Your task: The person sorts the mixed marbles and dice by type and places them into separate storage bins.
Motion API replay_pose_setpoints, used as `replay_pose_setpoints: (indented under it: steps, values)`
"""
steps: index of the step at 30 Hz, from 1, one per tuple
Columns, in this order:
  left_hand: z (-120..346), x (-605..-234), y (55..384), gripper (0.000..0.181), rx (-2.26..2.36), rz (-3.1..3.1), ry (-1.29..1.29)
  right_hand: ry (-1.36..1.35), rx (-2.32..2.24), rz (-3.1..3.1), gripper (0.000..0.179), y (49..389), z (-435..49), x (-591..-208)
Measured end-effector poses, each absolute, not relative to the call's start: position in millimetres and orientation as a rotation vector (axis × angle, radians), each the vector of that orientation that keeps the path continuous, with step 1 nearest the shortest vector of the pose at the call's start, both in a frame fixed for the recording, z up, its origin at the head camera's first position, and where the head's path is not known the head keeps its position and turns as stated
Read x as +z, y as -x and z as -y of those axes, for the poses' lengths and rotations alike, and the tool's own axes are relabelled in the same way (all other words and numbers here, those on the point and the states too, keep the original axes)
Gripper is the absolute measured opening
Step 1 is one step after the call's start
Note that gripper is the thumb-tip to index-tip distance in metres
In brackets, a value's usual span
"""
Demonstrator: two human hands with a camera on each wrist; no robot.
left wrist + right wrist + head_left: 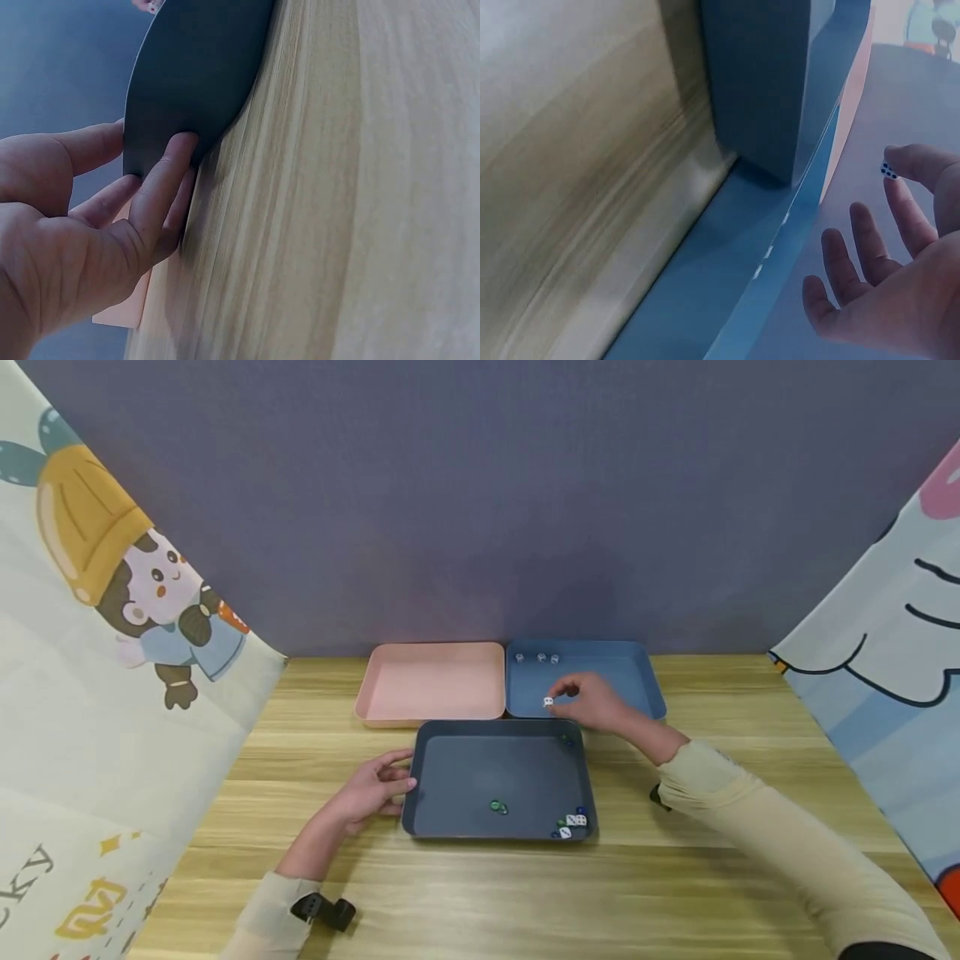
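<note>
My right hand is over the blue tray, pinching a white die with dark pips between thumb and index finger. Its other fingers spread apart in the right wrist view. Three small dice lie along the back left of that tray. My left hand rests against the left side of the dark grey tray, fingertips touching its outer wall and rim. In this tray's front right corner are white dice among small blue and green pieces. Green pieces lie near its front middle.
A pink tray stands left of the blue tray, both behind the grey one. More small dark pieces lie in the grey tray's back right corner. A dark panel rises behind the wooden table, with printed cloths at both sides.
</note>
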State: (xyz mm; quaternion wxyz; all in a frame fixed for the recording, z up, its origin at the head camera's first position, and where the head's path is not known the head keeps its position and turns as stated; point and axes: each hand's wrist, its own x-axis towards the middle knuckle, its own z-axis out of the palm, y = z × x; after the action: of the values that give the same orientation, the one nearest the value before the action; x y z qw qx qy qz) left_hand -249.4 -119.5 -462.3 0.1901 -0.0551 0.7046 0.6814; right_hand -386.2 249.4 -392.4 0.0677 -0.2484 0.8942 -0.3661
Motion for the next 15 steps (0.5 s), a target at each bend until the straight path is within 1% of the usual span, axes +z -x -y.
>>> replay_pose_setpoints:
  steps: [8, 15]
  values:
    - [135, -465, 241, 0.06, 1.896, -1.965, 0.124, 0.548, -1.163, -2.676, 0.019, 392, -247, -399]
    - [146, -467, 236, 0.06, 1.874, -1.952, 0.091, 0.379, -1.171, -2.687, 0.022, 409, -251, -408]
